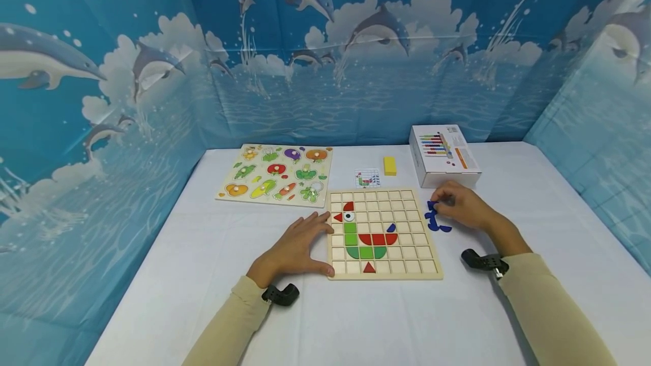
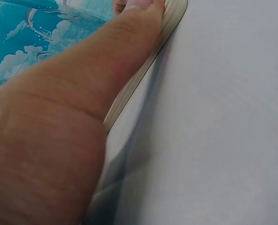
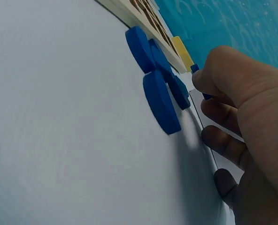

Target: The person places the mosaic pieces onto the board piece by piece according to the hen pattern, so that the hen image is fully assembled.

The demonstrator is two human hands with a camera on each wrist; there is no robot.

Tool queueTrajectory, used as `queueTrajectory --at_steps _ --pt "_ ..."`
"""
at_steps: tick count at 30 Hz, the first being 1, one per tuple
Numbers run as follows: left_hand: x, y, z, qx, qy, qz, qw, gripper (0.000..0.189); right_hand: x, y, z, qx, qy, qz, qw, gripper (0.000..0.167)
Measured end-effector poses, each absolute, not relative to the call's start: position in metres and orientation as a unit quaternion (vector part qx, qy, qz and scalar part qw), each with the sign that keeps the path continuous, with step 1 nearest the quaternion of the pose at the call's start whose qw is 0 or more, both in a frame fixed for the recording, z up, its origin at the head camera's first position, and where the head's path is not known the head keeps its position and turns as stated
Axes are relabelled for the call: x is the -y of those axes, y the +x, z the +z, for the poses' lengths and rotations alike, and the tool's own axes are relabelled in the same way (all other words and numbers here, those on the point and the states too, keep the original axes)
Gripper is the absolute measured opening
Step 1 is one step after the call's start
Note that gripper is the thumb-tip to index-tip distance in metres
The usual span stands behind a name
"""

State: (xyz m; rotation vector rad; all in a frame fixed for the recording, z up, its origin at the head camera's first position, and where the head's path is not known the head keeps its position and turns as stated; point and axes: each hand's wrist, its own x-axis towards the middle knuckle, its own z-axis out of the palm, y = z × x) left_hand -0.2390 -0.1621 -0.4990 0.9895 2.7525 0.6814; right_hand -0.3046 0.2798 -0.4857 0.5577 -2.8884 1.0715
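Note:
My left hand (image 1: 300, 247) rests against the left side of a wooden grid board (image 1: 386, 277), thumb by its near corner and fingers higher along the edge. Coloured pieces form a bird-like figure on the grid: a round eye tile (image 1: 348, 216), green squares (image 1: 351, 239), red pieces (image 1: 378, 239) and a blue piece (image 1: 391, 228). Right of the board, my right hand (image 1: 465, 208) pinches a small blue block (image 3: 194, 69) between thumb and index finger; the fingers hide most of it. Several loose blue blocks (image 3: 160, 101) lie on the tabletop beside that hand.
Behind the grid board lie a small printed pattern card (image 1: 367, 178) and a yellow block (image 1: 389, 166). A white box (image 1: 447, 178) stands just beyond my right hand. At the back left is a vegetable puzzle board (image 1: 244, 157). Dolphin-print curtains (image 1: 325, 106) enclose the table.

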Motion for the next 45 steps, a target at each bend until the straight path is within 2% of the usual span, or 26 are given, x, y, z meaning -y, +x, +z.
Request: queueTrajectory --at_steps 7,17,24,45 --pt "0.162 -0.240 -0.500 -0.916 0.327 0.223 0.069 0.089 -0.266 -0.302 -0.482 0.918 0.195 0.346 -0.007 0.014" --pt "0.162 -0.240 -0.501 -0.917 0.324 0.220 0.069 0.087 -0.236 -0.298 -0.473 0.898 0.286 0.334 -0.014 0.020" --pt "0.161 -0.240 -0.500 -0.917 0.325 0.222 0.071 0.088 -0.224 -0.297 -0.473 0.880 0.329 0.341 -0.036 0.018" --pt "0.161 -0.240 -0.501 -0.918 0.320 0.221 0.074 0.088 -0.222 -0.305 -0.478 0.877 0.327 0.345 -0.068 0.021"
